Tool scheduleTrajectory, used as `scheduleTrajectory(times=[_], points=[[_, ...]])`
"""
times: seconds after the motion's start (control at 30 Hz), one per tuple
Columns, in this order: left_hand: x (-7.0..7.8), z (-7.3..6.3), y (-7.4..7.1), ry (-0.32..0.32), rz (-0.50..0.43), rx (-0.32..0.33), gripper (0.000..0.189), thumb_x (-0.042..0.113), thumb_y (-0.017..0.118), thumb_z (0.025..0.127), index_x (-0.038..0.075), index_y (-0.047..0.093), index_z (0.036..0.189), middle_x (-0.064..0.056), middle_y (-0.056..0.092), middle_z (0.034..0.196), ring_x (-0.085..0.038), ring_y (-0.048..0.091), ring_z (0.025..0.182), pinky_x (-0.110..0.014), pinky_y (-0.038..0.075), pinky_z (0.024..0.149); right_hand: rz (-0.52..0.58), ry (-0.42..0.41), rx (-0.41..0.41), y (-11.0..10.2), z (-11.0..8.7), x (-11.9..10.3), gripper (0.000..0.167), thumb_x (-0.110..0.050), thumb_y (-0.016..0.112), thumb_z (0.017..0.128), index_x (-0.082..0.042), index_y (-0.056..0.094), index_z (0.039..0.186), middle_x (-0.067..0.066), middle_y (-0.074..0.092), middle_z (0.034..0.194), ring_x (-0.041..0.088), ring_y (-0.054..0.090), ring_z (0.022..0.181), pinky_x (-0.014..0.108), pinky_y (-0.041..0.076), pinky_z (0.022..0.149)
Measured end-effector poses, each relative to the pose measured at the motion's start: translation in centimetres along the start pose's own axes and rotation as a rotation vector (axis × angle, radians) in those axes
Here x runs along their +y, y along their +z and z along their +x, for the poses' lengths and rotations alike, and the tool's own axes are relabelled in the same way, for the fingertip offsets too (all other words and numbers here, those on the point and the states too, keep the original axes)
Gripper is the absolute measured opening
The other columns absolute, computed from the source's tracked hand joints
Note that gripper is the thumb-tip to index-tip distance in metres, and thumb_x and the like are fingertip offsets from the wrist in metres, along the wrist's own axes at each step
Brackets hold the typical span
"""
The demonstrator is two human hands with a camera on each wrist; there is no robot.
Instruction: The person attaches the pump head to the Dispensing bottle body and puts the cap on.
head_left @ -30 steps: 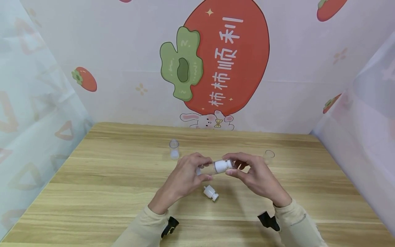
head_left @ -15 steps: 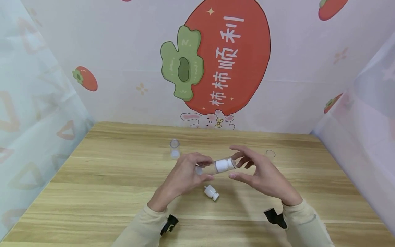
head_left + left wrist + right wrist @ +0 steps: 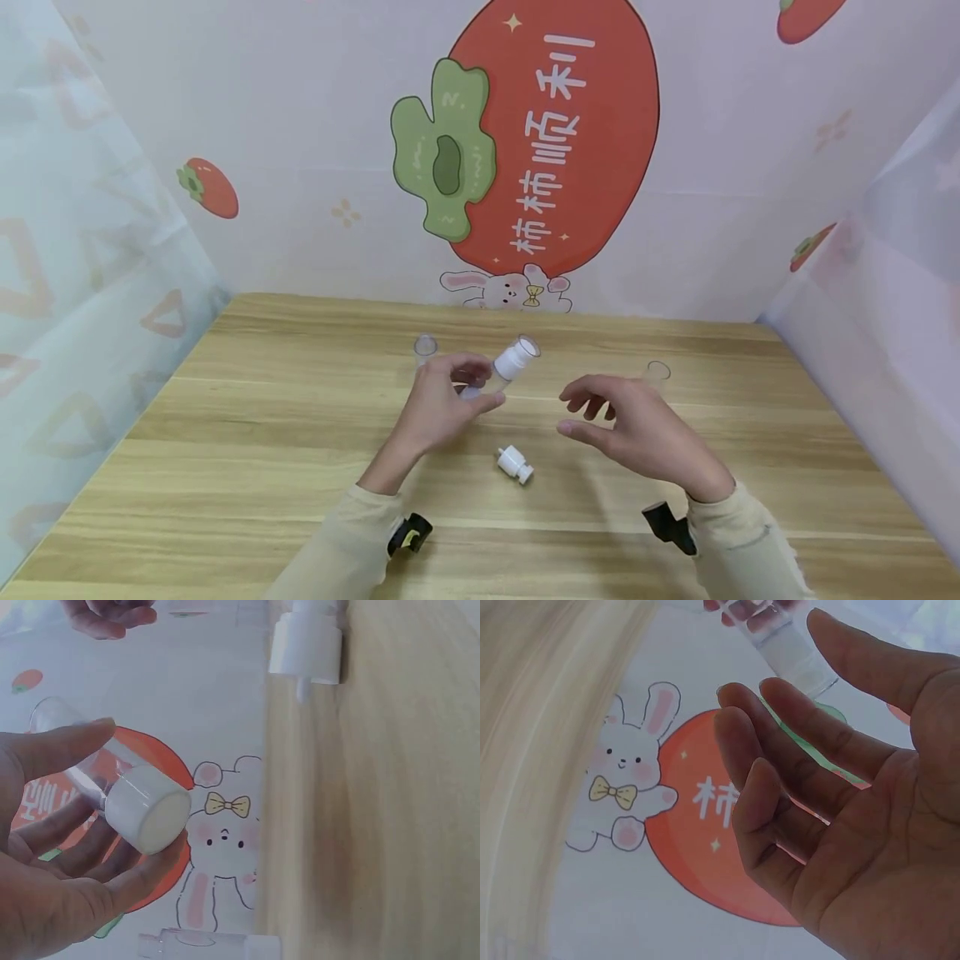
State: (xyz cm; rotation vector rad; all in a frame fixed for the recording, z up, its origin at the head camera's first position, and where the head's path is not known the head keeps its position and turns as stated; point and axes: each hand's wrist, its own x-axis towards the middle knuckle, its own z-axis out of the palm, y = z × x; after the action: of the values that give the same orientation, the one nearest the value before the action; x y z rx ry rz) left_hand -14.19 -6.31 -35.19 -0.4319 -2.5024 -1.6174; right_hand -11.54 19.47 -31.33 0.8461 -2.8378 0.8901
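My left hand (image 3: 442, 400) grips a small clear pump bottle (image 3: 513, 360) around its body, tilted with the white pump end and its clear cover up and to the right. In the left wrist view the bottle's white base (image 3: 150, 810) points down between thumb and fingers. My right hand (image 3: 645, 429) hovers to the right of the bottle, apart from it and holding nothing. Its fingers are loosely bent in the right wrist view. A loose white pump head (image 3: 514, 463) lies on the table below and between the hands.
Behind the left hand stands another clear container (image 3: 425, 345), partly hidden. A clear round-rimmed piece (image 3: 657, 371) stands behind the right hand. The wooden table (image 3: 247, 433) ends at a printed backdrop (image 3: 300, 242), with cloth walls on both sides.
My right hand has let go of the bottle's pump end and drawn back right. My left hand has moved the bottle away and left, tipping its covered end upward.
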Motion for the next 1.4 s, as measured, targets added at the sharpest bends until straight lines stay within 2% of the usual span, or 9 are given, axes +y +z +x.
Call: scheduleTrajectory(times=[0.27, 0.57, 0.9, 1.1, 1.4], points=[[-1.1, 0.9, 0.5, -0.103, -0.061, 0.036, 0.036, 0.006, 0.081, 0.085, 0.000, 0.065, 0.117, -0.012, 0.066, 0.109, -0.028, 0.064, 0.102, -0.046, 0.054, 0.092, -0.028, 0.004, -0.051, 1.1, 0.4, -0.6, 0.020, -0.026, 0.080, 0.089, -0.018, 0.073, 0.105, -0.012, 0.067, 0.093, 0.004, 0.061, 0.083, 0.032, 0.052, 0.072], [-2.7, 2.9, 1.7, -0.208, -0.131, 0.091, 0.043, 0.000, 0.078, 0.086, -0.004, 0.059, 0.124, -0.018, 0.062, 0.116, -0.034, 0.062, 0.110, -0.045, 0.052, 0.096, -0.055, -0.028, -0.088, 2.5, 0.5, -1.1, 0.019, -0.022, 0.081, 0.088, -0.016, 0.073, 0.103, -0.012, 0.068, 0.093, 0.010, 0.063, 0.082, 0.029, 0.051, 0.072], [-3.9, 5.1, 3.2, -0.270, -0.116, 0.148, 0.045, 0.002, 0.079, 0.085, -0.003, 0.056, 0.123, -0.018, 0.061, 0.116, -0.033, 0.062, 0.111, -0.040, 0.054, 0.091, -0.066, -0.020, -0.119, 3.6, 0.1, -1.1, 0.020, -0.023, 0.081, 0.088, -0.015, 0.073, 0.104, -0.007, 0.070, 0.095, 0.006, 0.061, 0.081, 0.028, 0.051, 0.070], [-4.4, 5.7, 3.8, -0.304, -0.091, 0.190, 0.045, 0.001, 0.079, 0.084, -0.002, 0.056, 0.123, -0.018, 0.062, 0.116, -0.032, 0.063, 0.109, -0.042, 0.052, 0.093, -0.087, -0.042, -0.110, 3.8, -0.1, -0.9, 0.021, -0.025, 0.080, 0.089, -0.013, 0.073, 0.104, -0.007, 0.071, 0.095, 0.008, 0.063, 0.081, 0.028, 0.050, 0.069], [-4.6, 6.3, 4.4, -0.306, -0.060, 0.245, 0.045, 0.000, 0.081, 0.081, -0.002, 0.058, 0.119, -0.017, 0.064, 0.112, -0.031, 0.064, 0.106, -0.041, 0.052, 0.094, -0.085, -0.039, -0.113, 4.0, -0.2, -0.9, 0.020, -0.025, 0.080, 0.088, -0.014, 0.074, 0.103, -0.007, 0.071, 0.095, 0.008, 0.063, 0.082, 0.028, 0.050, 0.070]])
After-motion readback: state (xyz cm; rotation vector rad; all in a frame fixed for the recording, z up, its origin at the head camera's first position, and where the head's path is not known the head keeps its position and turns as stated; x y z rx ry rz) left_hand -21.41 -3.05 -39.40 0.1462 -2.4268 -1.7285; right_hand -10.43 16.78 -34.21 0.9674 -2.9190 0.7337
